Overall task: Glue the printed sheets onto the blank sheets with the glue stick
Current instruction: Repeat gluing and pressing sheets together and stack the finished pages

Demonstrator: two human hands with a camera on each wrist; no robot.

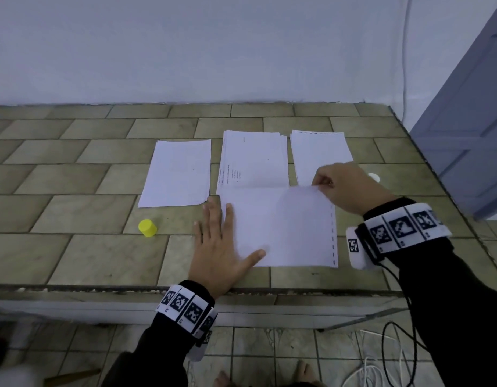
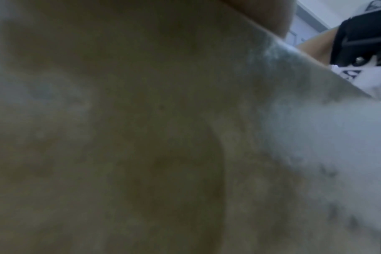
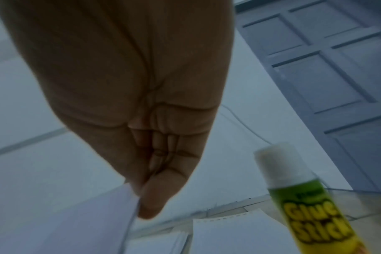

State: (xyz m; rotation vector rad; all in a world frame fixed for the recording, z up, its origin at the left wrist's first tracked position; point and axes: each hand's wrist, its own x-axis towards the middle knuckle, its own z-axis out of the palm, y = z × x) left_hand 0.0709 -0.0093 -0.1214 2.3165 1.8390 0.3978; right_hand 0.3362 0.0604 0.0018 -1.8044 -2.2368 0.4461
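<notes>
A white sheet (image 1: 283,227) with a dashed right margin lies near the table's front edge. My left hand (image 1: 227,236) rests flat on its left side, fingers spread and straight. My right hand (image 1: 318,185) pinches the sheet's far right corner between thumb and fingertips; the right wrist view shows this pinch (image 3: 139,197) lifting the paper edge (image 3: 87,223). The uncapped glue stick (image 3: 305,197) stands upright just right of that hand, and only its white top (image 1: 374,177) shows in the head view. The left wrist view is a blur of table and paper.
Three paper stacks lie behind the sheet: a blank one (image 1: 177,171) at left, a printed one (image 1: 254,160) in the middle, one with dashed margins (image 1: 319,155) at right. The yellow glue cap (image 1: 147,227) lies left of my left hand. A blue door (image 1: 470,129) stands beyond the table's right edge.
</notes>
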